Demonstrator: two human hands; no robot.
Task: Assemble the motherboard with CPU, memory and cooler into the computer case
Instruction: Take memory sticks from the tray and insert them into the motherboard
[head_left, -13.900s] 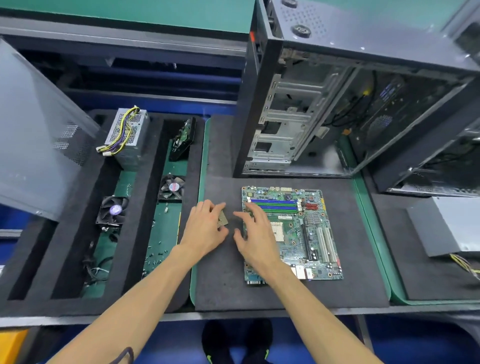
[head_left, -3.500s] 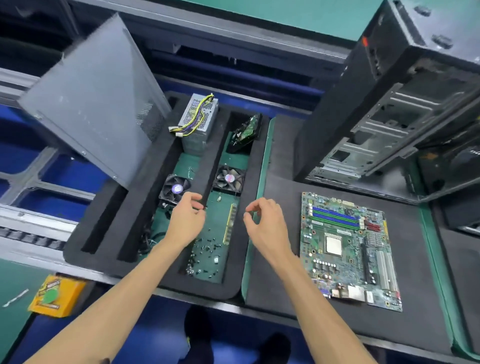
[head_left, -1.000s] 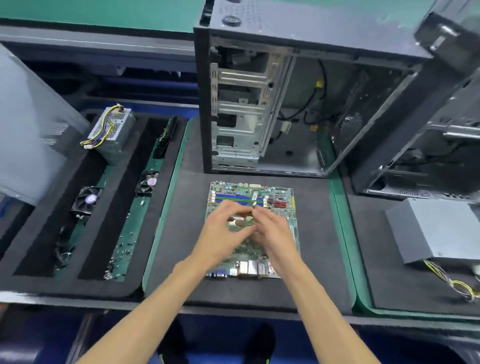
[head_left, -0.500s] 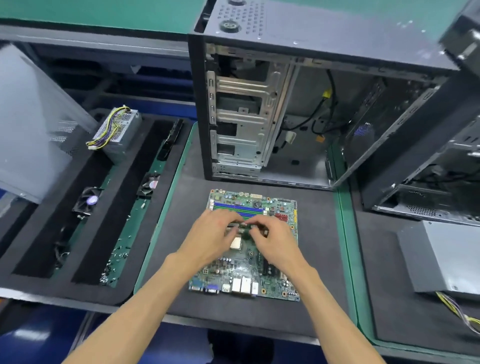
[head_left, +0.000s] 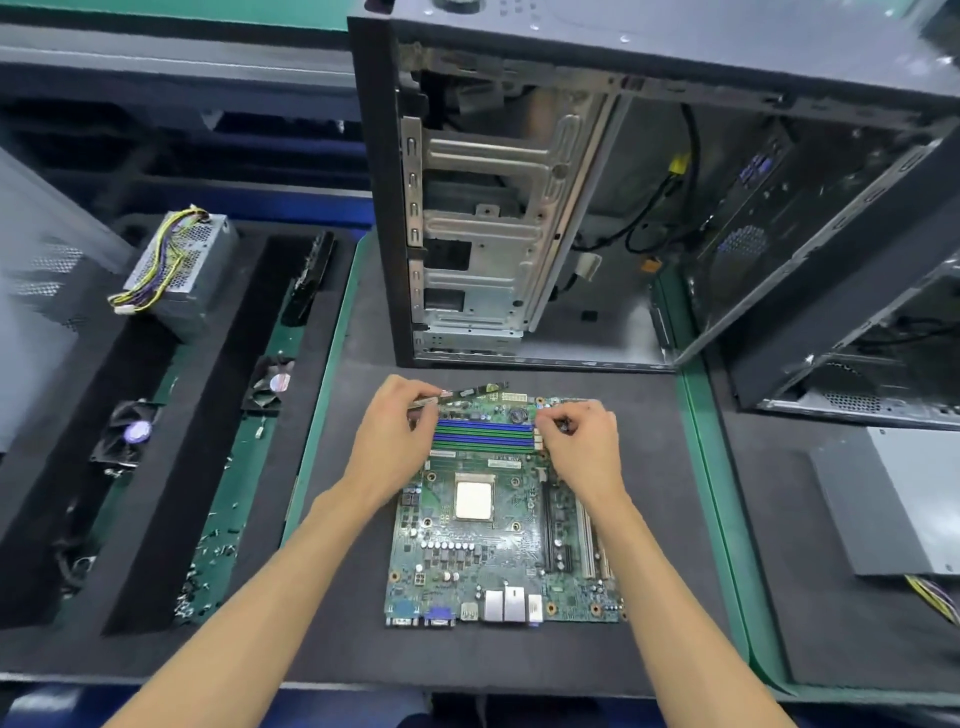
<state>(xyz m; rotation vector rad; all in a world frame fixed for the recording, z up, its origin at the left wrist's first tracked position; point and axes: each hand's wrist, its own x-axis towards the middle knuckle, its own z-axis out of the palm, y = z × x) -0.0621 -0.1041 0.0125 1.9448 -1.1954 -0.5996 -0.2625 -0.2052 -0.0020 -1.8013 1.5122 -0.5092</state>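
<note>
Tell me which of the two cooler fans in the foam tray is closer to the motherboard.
The fan with the pinkish hub, in the tray's right-hand channel; the purple-hubbed fan sits a channel further left of the motherboard.

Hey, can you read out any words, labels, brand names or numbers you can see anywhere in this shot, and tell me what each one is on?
No text can be read in this view.
White stickers on the motherboard below the memory slots: print too small and blurred.
Round label on the cooler fan in the foam tray: blurred.
Round label on the second fan: blurred.
Memory stick pinched in the left hand: label unreadable.
Computer case: no legible marking.
</note>
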